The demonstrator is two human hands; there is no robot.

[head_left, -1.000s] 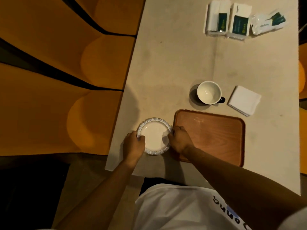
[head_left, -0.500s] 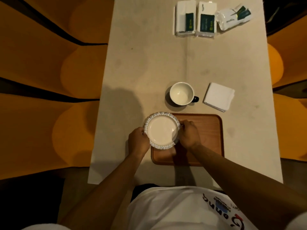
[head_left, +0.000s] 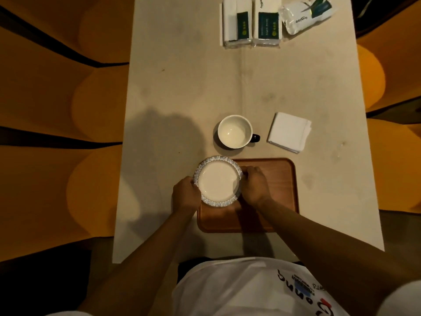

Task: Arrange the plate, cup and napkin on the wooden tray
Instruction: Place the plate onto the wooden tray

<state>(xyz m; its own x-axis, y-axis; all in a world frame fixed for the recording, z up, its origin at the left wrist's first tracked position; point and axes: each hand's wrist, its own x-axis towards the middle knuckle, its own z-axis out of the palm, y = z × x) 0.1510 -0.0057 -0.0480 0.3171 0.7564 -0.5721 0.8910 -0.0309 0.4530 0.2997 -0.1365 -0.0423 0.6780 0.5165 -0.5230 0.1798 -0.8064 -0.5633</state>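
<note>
A small white plate (head_left: 217,182) with a patterned blue rim is over the left end of the wooden tray (head_left: 280,188). My left hand (head_left: 185,197) grips its left edge and my right hand (head_left: 255,189) grips its right edge. I cannot tell whether the plate touches the tray. A white cup (head_left: 235,131) with a dark handle stands on the table just beyond the tray. A folded white napkin (head_left: 288,132) lies to the right of the cup.
The tray sits on a long beige table (head_left: 182,99). Three napkin packets (head_left: 266,21) lie at the far end. Orange seats (head_left: 57,110) flank the table on both sides.
Both hands have carried the plate from the table left of the tray to the right, over the tray's left end. The camera view has shifted too.
</note>
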